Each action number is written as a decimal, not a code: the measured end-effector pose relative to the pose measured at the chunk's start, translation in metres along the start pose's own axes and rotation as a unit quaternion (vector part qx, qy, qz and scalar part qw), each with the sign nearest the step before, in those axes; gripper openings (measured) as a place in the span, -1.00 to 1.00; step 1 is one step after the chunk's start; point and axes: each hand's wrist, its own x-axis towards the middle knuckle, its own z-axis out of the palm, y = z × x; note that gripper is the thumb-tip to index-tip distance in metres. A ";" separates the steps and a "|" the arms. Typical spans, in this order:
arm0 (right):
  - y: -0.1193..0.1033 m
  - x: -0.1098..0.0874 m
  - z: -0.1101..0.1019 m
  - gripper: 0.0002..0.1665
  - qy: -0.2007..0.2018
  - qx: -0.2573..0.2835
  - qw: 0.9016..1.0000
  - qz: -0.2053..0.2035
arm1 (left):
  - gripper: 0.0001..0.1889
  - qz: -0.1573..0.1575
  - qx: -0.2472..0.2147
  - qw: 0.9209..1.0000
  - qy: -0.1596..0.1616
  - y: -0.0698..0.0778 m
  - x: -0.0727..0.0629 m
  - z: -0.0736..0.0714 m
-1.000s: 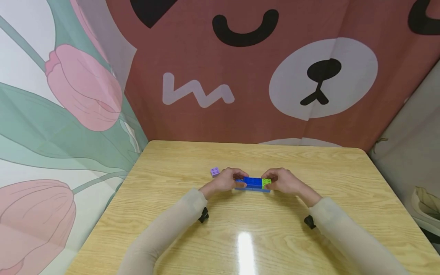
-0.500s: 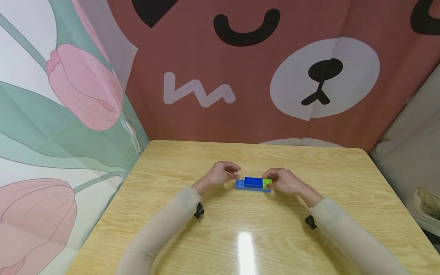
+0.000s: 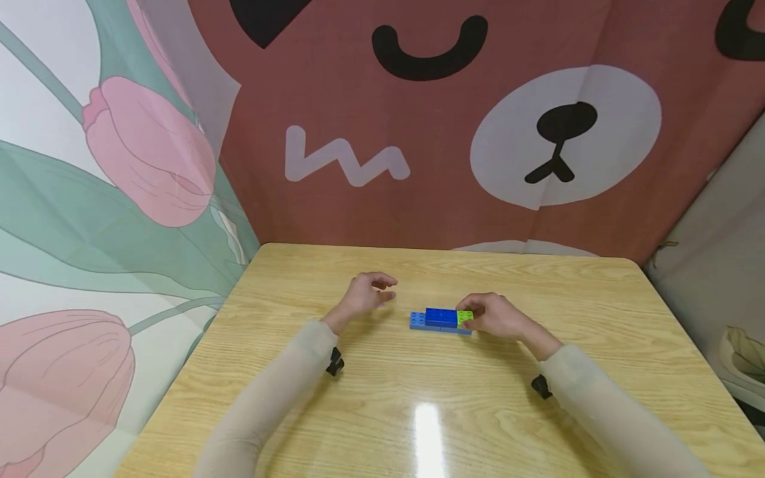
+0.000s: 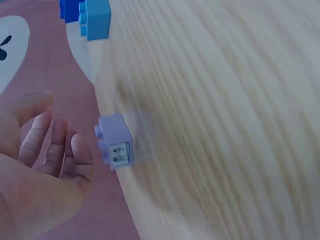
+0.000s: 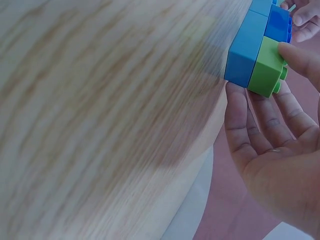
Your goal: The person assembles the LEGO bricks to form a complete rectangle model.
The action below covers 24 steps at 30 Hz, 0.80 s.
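A low build of blocks lies on the table in the head view: lighter blue bricks (image 3: 417, 321) as the base, a dark blue brick (image 3: 441, 317) on top and a lime green brick (image 3: 463, 317) at its right end. My right hand (image 3: 497, 316) holds the green brick between thumb and fingers; in the right wrist view, the thumb touches its studded side. My left hand (image 3: 362, 295) hovers left of the build, fingers loosely bent and apart. Close to those fingers sits a purple brick (image 4: 115, 137) with a printed side, mostly hidden in the head view.
The wooden table (image 3: 358, 411) runs back to a fabric hanging (image 3: 335, 219) with a bear print. A flower-patterned cloth (image 3: 149, 265) hangs on the left. Black wrist devices (image 3: 336, 362) sit below both sleeves.
My left hand has let go of the build's left end and moved left toward the purple brick, covering most of it. The right hand has stayed at the green brick.
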 end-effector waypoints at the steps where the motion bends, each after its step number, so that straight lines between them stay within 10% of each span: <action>1: 0.000 0.000 0.000 -0.69 0.000 0.001 1.000 -0.001 | -0.71 -0.006 -0.002 1.000 0.006 -0.002 0.000 -0.001; 24: 0.001 -0.002 -0.001 -0.69 0.003 -0.002 1.000 -0.006 | -0.62 -0.067 0.014 0.998 0.014 -0.025 -0.001 -0.007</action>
